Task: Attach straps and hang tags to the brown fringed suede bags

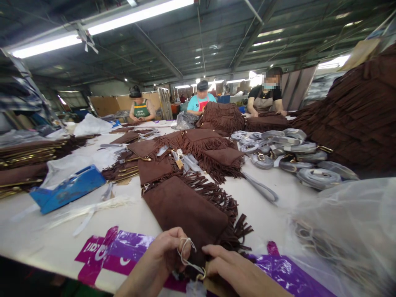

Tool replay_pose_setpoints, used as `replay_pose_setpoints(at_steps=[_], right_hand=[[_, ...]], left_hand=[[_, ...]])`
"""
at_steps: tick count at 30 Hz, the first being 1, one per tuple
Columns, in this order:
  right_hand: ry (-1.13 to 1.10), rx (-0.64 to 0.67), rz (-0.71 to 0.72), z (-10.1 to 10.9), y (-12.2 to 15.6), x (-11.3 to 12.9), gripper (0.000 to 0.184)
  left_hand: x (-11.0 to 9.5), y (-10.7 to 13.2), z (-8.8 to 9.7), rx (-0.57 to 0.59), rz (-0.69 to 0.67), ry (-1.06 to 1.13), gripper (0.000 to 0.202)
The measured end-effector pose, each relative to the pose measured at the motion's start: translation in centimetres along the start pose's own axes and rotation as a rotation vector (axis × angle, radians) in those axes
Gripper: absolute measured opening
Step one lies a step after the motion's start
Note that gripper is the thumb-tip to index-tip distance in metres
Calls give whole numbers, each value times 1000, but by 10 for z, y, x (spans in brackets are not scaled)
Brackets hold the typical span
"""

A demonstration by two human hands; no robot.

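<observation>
My left hand (163,258) pinches a thin white string (185,259) whose loop stands up from the fingertips. The string runs down to a small gold ring (201,273) near the front corner of a brown fringed pouch (185,206). Close to that ring, my right hand (230,266) has its fingers bent over a tan card tag (216,285), and its index finger reaches toward the pouch. The thumb's grip is partly hidden. A clear plastic piece (195,288) hangs below the ring.
More fringed pouches (213,142) lie beyond. A blue tape dispenser (69,187) stands left, coiled wrapped straps (278,148) and a plastic bag of strings (346,231) right. A tall brown pile (359,111) rises behind them. Several co-workers (142,109) work across the table.
</observation>
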State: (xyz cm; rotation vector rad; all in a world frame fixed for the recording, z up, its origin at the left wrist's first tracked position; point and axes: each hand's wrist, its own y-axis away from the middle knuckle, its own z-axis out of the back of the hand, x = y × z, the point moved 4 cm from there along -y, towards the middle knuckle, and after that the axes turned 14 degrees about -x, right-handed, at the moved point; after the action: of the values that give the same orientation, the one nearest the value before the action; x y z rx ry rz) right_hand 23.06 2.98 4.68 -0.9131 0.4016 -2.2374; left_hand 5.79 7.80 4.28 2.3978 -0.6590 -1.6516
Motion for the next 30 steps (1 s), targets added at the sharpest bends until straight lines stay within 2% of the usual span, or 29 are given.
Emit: replay_pose_setpoints(at_steps=[3, 5, 8, 11, 13, 15, 17, 19, 22, 24, 26, 28, 30], right_hand=[[222, -103, 155, -9, 12, -3, 9], [355, -228, 187, -12, 19, -8, 20], [428, -343, 130, -9, 25, -14, 27], [305, -329, 5, 0, 22, -14, 17], [204, -337, -46, 5, 17, -10, 16], [173, -360, -51, 6, 10, -4, 20], [209, -396, -10, 3, 3, 3, 22], [251, -447, 50, -1, -2, 8, 23], [291, -514, 94, -8, -8, 10, 23], [314, -531, 98, -12, -11, 9, 25], [327, -517, 112, -14, -12, 9, 28], [288, -514, 85, -13, -11, 6, 28], [199, -545, -21, -8, -4, -2, 28]], left_hand=[[0, 4, 2, 22, 17, 70, 20], [1, 6, 3, 54, 18, 130, 22], [1, 8, 2, 69, 29, 218, 21], [-2, 10, 1, 15, -12, 220, 17], [-5, 13, 1, -5, -66, 127, 16], [-5, 16, -1, 25, -100, -48, 17], [-3, 19, -6, 88, -158, -257, 18], [-2, 21, -13, 138, -276, -400, 17], [3, 20, -28, 196, -341, -430, 15], [6, 17, -34, 186, -328, -474, 18], [6, 14, -38, 157, -387, -596, 16], [5, 11, -36, 133, -438, -675, 11], [2, 5, -25, 79, -364, -605, 11]])
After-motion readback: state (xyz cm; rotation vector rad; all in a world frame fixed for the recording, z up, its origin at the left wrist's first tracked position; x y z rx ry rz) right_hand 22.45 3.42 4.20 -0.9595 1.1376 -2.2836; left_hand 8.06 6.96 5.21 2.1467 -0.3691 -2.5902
